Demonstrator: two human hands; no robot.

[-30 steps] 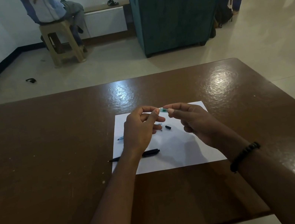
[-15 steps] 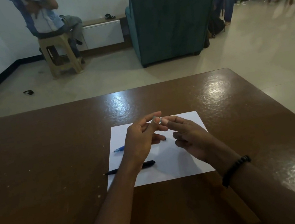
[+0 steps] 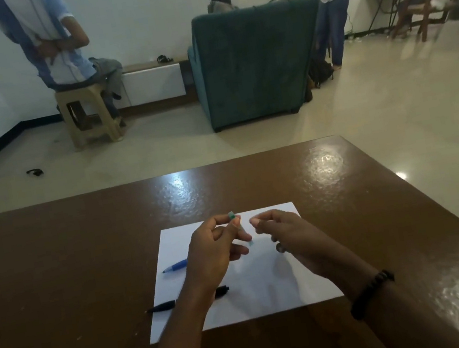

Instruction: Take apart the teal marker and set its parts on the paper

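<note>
Green-tipped and clear, one small pen part [image 3: 233, 218] sits pinched between the thumb and forefinger of your left hand [image 3: 215, 252], held up just above the centre of the frame, over the far half of the paper. It is too small to say more of it, and no writing on it can be read. Your right hand [image 3: 285, 233] floats just beside it, a narrow gap apart, thumb and forefinger tips drawn together; whether they pinch anything I cannot tell. On that wrist you wear one black bead bracelet [image 3: 371, 293].

Below both hands lies one white sheet of paper [image 3: 272, 291], blank as far as can be seen. Two pens rest at its left side: one blue pen [image 3: 175, 265] with its tip pointing left, its other end hidden behind your left hand, and one black pen [image 3: 165, 306] lower down, lying across the sheet's left edge and partly hidden by your left wrist. One brown table [image 3: 57, 278], glossy with light patches, carries all of it.

In the upper half of the frame stand one teal armchair [image 3: 258, 62], back toward you, and one beige plastic stool [image 3: 88, 118] at upper left with a person sitting on it. No brand or label is legible anywhere.
</note>
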